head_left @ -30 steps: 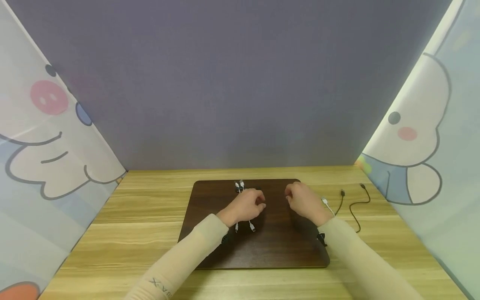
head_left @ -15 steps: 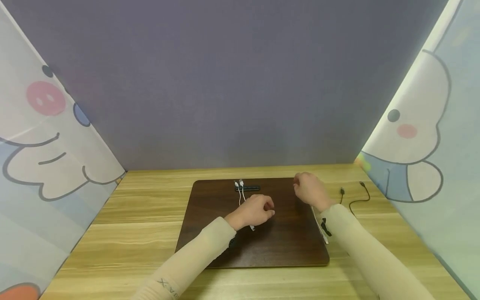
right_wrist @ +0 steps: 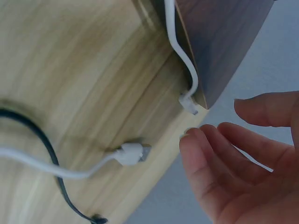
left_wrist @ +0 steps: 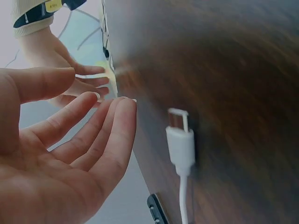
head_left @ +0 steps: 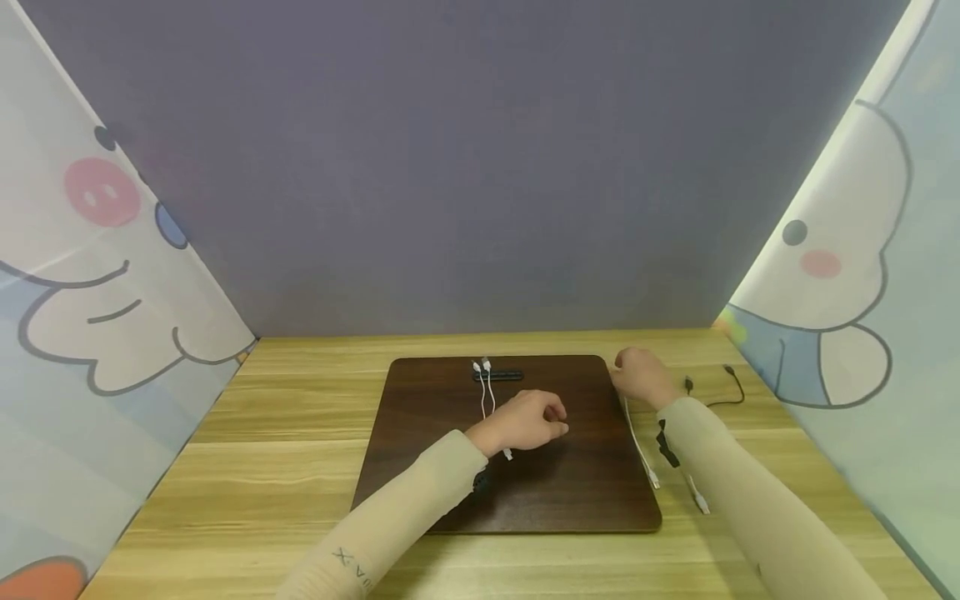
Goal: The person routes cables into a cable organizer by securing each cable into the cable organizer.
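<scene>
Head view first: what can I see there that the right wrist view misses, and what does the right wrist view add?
Only the head view shows the left hand, the black strip and the cartoon walls on either side.

Only the right wrist view shows the palm side of the right hand, and two white plugs near it that are hidden from the head view.

Both show the right hand, dark board, pale table, white cables, a black cable and the grey wall.

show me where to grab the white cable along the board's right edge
Probably by its far plug, which is wider than the thin cable behind it, so there is more to pinch. Come from above and the right: the board closes off its left side.
</scene>
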Available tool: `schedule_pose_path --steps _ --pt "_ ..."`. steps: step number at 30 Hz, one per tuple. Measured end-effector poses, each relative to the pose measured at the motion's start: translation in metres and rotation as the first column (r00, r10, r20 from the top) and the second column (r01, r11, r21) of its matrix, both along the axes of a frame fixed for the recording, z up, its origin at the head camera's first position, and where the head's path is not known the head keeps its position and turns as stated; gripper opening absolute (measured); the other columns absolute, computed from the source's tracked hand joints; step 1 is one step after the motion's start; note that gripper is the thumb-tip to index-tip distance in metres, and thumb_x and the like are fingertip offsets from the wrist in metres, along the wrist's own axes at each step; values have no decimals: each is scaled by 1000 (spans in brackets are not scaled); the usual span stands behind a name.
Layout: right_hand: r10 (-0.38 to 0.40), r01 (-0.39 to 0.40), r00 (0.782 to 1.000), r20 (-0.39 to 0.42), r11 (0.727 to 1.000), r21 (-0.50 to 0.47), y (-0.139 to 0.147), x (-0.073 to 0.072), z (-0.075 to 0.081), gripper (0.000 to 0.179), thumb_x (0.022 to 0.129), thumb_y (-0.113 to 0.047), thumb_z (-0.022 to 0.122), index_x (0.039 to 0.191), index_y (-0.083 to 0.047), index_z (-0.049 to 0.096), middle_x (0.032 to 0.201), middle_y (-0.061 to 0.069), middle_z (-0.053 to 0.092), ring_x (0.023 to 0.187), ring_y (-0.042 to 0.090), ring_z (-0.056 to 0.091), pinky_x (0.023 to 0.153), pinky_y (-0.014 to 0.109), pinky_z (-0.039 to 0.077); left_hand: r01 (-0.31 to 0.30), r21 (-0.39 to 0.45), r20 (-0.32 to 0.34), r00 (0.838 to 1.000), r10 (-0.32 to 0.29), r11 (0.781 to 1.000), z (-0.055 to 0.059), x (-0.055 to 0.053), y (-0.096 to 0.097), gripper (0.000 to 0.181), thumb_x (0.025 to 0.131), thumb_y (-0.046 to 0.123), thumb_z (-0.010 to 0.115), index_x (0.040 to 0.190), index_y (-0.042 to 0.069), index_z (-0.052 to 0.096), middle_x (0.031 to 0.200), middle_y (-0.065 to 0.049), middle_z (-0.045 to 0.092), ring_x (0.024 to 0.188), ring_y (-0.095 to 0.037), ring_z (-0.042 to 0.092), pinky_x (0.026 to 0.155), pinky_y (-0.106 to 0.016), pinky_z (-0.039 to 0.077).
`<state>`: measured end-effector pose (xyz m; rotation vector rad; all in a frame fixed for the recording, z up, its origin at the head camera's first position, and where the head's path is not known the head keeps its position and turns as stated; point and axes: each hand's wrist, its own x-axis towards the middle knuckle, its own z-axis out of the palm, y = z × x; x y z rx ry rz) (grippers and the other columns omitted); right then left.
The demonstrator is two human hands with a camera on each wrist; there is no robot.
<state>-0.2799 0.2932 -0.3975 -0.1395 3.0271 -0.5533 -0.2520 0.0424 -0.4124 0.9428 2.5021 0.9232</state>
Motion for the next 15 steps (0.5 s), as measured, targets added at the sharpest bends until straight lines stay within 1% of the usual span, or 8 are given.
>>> schedule_pose_path --steps 3,7,10,15 --pt "-10 11 999 44 1000 -8 2 -2 -1 37 95 -11 56 119 17 61 123 38 60 110 51 61 91 60 50 8 12 9 1000 -8 1000 0 1 4 20 99 23 66 114 11 71 100 6 68 87 -7 61 77 -27 50" --pt "-44 48 993 109 998 -35 2 -4 -5 39 98 -12 55 123 17 58 125 39 58 112 51 60 92 60 50 17 26 19 1000 -18 1000 0 3 9 18 100 22 65 113 11 71 98 8 68 85 -6 61 77 -26 50" --pt "-61 68 989 133 997 -48 2 -7 -7 39 98 -10 54 125 17 56 127 39 57 111 50 61 92 60 51 22 32 25 999 -22 999 0 4 10 17 100 21 65 113 11 71 96 8 68 83 -5 61 76 -26 50" --pt "-84 92 987 139 994 -55 1 -12 -9 38 92 -5 53 123 16 58 125 38 59 107 46 63 91 58 52 32 27 21 999 -33 999 1 4 12 16 100 21 66 111 12 71 96 9 68 82 -4 60 76 -25 50"
